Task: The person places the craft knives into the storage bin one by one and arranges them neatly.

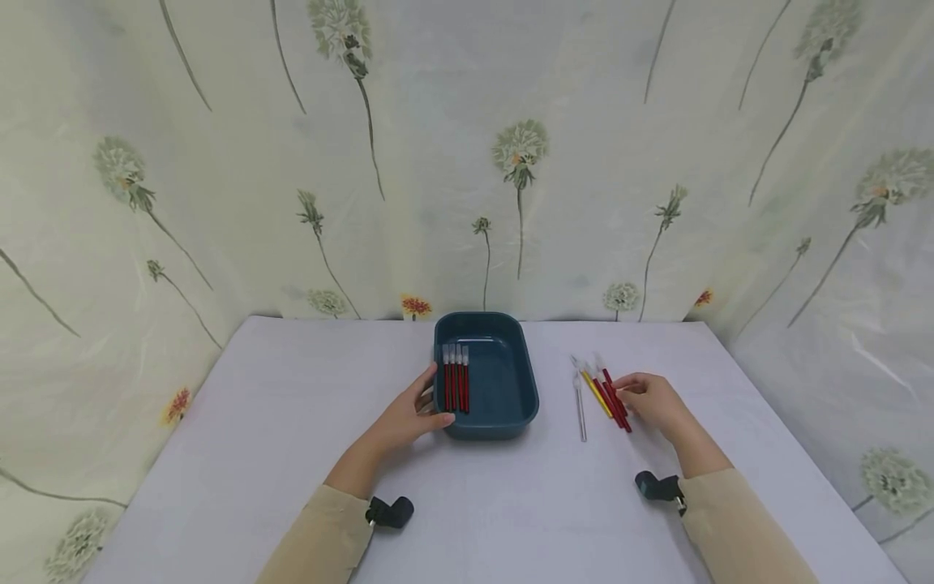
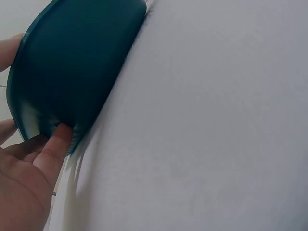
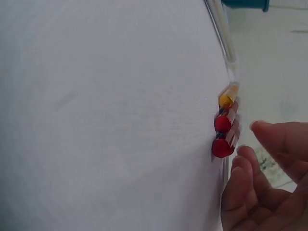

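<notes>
Dandelion-print sheeting (image 1: 438,162) backs a pale table (image 1: 525,503), where I judge the loose red pens (image 1: 620,414), right of the tray (image 1: 485,432) the left hand (image 1: 404,418) clasps, light, stiff, roll-prone, best pinched mid-barrel, the right hand (image 1: 654,403) spread beside them, contact unclear.

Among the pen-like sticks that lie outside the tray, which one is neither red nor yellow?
The silvery stick, the farthest one from the right hand. The others outside the tray are a yellow stick and several red sticks.
</notes>
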The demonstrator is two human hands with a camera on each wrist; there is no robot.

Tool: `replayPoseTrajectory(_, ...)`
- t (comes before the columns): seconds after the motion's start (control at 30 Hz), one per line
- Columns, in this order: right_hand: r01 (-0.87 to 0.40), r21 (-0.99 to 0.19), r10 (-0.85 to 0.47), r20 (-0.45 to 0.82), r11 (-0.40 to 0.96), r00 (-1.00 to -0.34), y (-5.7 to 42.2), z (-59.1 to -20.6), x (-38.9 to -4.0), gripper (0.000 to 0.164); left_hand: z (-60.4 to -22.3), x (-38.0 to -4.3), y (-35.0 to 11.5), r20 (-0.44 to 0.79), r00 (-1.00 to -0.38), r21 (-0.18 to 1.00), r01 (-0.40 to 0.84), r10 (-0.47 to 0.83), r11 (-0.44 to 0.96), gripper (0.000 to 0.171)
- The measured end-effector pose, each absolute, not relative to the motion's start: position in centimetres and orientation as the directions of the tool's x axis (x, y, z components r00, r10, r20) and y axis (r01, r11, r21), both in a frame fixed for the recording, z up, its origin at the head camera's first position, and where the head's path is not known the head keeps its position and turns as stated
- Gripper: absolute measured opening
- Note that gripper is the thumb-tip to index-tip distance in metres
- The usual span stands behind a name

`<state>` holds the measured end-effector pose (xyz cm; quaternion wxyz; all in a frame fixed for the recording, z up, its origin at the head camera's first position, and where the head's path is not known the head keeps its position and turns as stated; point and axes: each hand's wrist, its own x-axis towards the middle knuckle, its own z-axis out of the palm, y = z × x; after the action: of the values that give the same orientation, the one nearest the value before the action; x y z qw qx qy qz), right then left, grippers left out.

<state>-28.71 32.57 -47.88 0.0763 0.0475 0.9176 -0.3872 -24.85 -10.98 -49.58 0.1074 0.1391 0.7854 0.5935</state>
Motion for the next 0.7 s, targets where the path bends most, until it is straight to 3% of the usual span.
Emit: replayPoseTrajectory(0.7,0.219,-0.64,0.038,-0.284,0.736,-0.958,33.3,-48.12,-29.67,0.026,-49.63,-24.76,-10.9,-0.025,-0.945,0.965,0.063,0.328,0.255,0.096)
